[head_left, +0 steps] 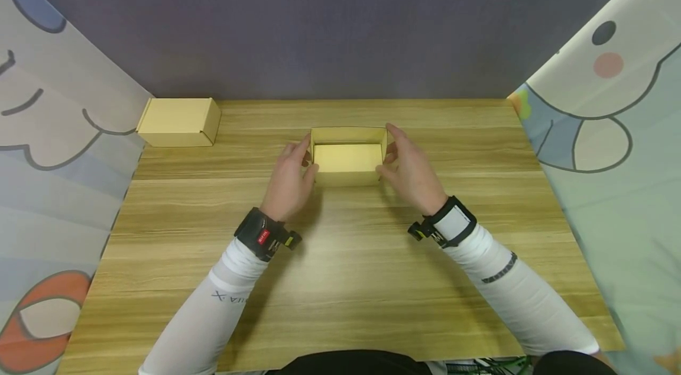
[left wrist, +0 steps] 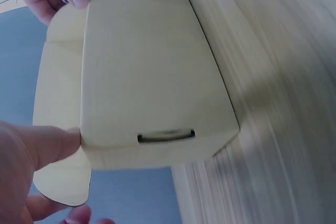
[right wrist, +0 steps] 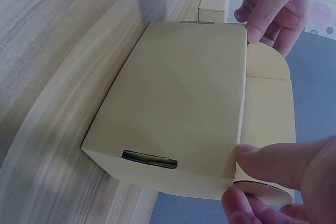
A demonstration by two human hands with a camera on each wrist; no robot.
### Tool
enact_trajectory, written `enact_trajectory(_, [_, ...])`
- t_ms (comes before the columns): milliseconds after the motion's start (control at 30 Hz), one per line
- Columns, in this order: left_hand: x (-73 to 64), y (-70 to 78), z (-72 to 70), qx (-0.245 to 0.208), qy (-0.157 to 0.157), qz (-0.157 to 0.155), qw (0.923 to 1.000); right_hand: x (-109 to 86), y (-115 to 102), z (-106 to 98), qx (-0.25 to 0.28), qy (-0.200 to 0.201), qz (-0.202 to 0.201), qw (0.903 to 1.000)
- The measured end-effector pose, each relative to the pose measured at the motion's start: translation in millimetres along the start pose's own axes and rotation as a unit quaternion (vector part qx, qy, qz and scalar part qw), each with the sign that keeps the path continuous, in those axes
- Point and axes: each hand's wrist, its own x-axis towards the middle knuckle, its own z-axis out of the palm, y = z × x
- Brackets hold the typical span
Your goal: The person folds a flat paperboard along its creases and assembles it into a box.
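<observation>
An open cardboard box [head_left: 348, 178] stands on the table in front of me, its inside facing up in the head view. My left hand [head_left: 289, 177] grips its left end, with the thumb [left wrist: 58, 145] at the front top corner and the fingers partly hidden behind the end. At the right end, my right hand [head_left: 412, 171] holds the box with thumb and fingers around a curved side flap [right wrist: 262, 190]. The raised lid [left wrist: 58, 87] rises behind the front wall. A narrow slot [right wrist: 149, 159] shows near the wall's lower corner.
A second cardboard box [head_left: 178, 120], closed, sits at the table's back left corner. The wooden table [head_left: 351, 280] meets a dark wall panel [head_left: 340, 20] at the back. Printed cartoon panels [head_left: 590, 103] stand on both sides.
</observation>
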Motion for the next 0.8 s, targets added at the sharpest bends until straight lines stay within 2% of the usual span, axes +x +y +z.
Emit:
enact_trajectory(433, [0.4,0.9,-2.0,0.009,-0.001,0.009,0.9999,-1.3,3.3,-0.1,-0.005,0.007,-0.011,0.9999])
enact_trajectory(633, [0.6,-1.3,-3.7,-0.001,0.009,0.008,0.9999,-2.2,4.0,0.5,-0.009,0.008,-0.011,0.9999])
enact_trajectory(800, [1.6,-3.1,-7.4,-0.015,-0.002,0.005,0.9999,-2.7,5.4,0.6,-0.008,0.01,-0.016,0.9998])
